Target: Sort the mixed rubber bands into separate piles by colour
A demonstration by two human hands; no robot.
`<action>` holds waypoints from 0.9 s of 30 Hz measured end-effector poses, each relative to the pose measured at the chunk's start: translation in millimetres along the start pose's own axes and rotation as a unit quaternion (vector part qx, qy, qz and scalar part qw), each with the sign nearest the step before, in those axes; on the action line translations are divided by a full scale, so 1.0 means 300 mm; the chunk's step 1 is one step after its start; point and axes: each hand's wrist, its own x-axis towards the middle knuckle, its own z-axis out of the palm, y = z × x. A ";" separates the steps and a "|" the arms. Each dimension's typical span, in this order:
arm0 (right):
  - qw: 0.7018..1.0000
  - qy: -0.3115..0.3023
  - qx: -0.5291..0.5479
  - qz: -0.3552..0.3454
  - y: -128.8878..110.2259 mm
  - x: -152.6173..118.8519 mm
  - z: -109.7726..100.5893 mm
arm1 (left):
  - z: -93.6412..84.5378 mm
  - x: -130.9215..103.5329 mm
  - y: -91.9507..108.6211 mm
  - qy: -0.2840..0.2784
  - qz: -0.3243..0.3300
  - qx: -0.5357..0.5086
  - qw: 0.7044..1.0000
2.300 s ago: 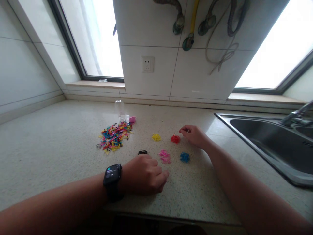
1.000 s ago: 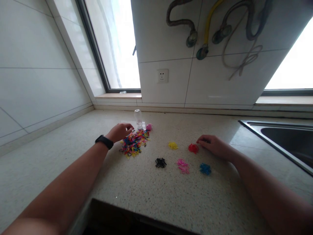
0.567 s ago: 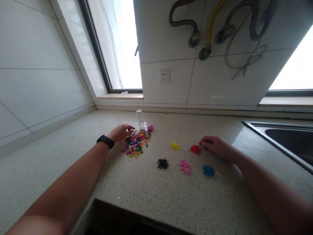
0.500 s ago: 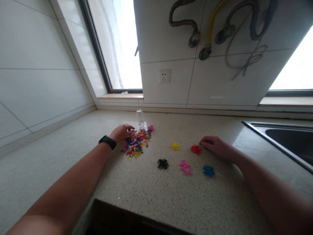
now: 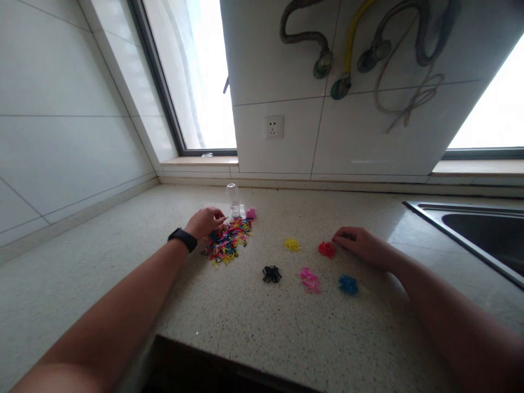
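Note:
My left hand [image 5: 208, 221], with a dark watch on the wrist, is over the upper left edge of a mixed heap of coloured bands [image 5: 229, 240]. Its fingertips are pinched on a small dark piece. My right hand [image 5: 354, 240] rests on the counter, fingers curled together, just right of the red pile [image 5: 327, 249]; anything between them is too small to make out. Nearby lie a yellow pile [image 5: 292, 244], a black pile [image 5: 272, 274], a pink pile [image 5: 310, 280] and a blue pile [image 5: 347, 285].
Behind the heap stand a clear bottle [image 5: 232, 197] and a pink object [image 5: 251, 213]. A sink [image 5: 426, 210] is set in the counter at the right. The counter's front edge [image 5: 229, 364] borders a dark opening. Hoses and a socket [image 5: 274, 126] are on the wall.
The fingers of my left hand have closed together and now show a small dark piece at their tips. My right hand stays beside the red pile. The view has shifted slightly.

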 end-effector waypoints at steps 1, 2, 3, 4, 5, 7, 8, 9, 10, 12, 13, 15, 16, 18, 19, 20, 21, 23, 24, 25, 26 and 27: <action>1.000 -0.002 0.000 0.000 0.002 0.001 0.000 | -0.011 -0.001 0.009 -0.002 0.007 -0.017 1.000; 1.000 -0.003 -0.001 0.001 0.004 0.002 0.001 | -0.022 -0.001 0.021 -0.006 0.016 -0.036 0.999; 1.000 -0.004 -0.001 0.001 0.006 0.002 0.001 | -0.031 -0.002 0.037 -0.011 0.027 -0.057 0.998; 1.000 -0.005 -0.001 0.001 0.007 0.003 0.001 | -0.040 -0.004 0.057 -0.017 0.041 -0.080 0.996; 1.000 -0.004 -0.002 0.002 0.007 0.003 0.001 | -0.046 -0.008 0.081 -0.024 0.057 -0.105 0.993; 1.000 -0.004 -0.004 0.002 0.005 0.002 0.001 | -0.053 -0.018 0.139 -0.043 0.093 -0.156 0.982; 1.000 -0.005 -0.006 0.001 0.002 0.001 0.000 | -0.055 -0.026 0.172 -0.057 0.112 -0.180 0.976; 1.000 -0.004 -0.007 0.001 -0.002 -0.001 -0.001 | -0.056 -0.036 0.206 -0.073 0.130 -0.202 0.968; 1.000 -0.002 -0.009 0.000 -0.006 -0.003 -0.001 | -0.057 -0.047 0.241 -0.092 0.148 -0.221 0.960; 1.000 0.000 -0.012 -0.002 -0.014 -0.007 -0.002 | -0.063 -0.074 0.309 -0.130 0.181 -0.253 0.941; 1.000 0.001 -0.014 -0.002 -0.018 -0.009 -0.003 | -0.068 -0.088 0.341 -0.146 0.195 -0.266 0.933; 1.000 0.001 -0.014 -0.001 -0.022 -0.011 -0.003 | -0.083 -0.117 0.397 -0.174 0.218 -0.290 0.915; 1.000 0.001 -0.013 0.001 -0.023 -0.011 -0.003 | -0.092 -0.131 0.421 -0.185 0.226 -0.303 0.907; 1.000 -0.001 -0.013 0.002 -0.022 -0.010 -0.002 | -0.108 -0.155 0.459 -0.205 0.238 -0.331 0.890; 1.000 -0.003 -0.014 0.003 -0.020 -0.010 -0.002 | -0.114 -0.166 0.474 -0.212 0.242 -0.345 0.882; 1.000 -0.003 -0.015 0.005 -0.019 -0.009 -0.001 | -0.120 -0.176 0.487 -0.216 0.245 -0.357 0.875; 1.000 -0.003 -0.015 0.006 -0.018 -0.008 -0.001 | -0.125 -0.186 0.499 -0.219 0.247 -0.370 0.868; 1.000 -0.003 -0.013 0.005 -0.018 -0.008 -0.001 | -0.137 -0.205 0.520 -0.225 0.251 -0.403 0.851; 1.000 -0.003 -0.012 0.003 -0.018 -0.009 -0.002 | -0.144 -0.216 0.530 -0.228 0.254 -0.417 0.843; 1.000 -0.003 -0.011 -0.001 -0.020 -0.009 -0.002 | -0.153 -0.226 0.540 -0.231 0.259 -0.423 0.837; 1.000 -0.003 -0.011 -0.004 -0.021 -0.010 -0.003 | -0.164 -0.237 0.550 -0.232 0.268 -0.422 0.835; 1.000 -0.003 -0.011 -0.005 -0.023 -0.011 -0.003 | -0.176 -0.248 0.560 -0.229 0.280 -0.411 0.837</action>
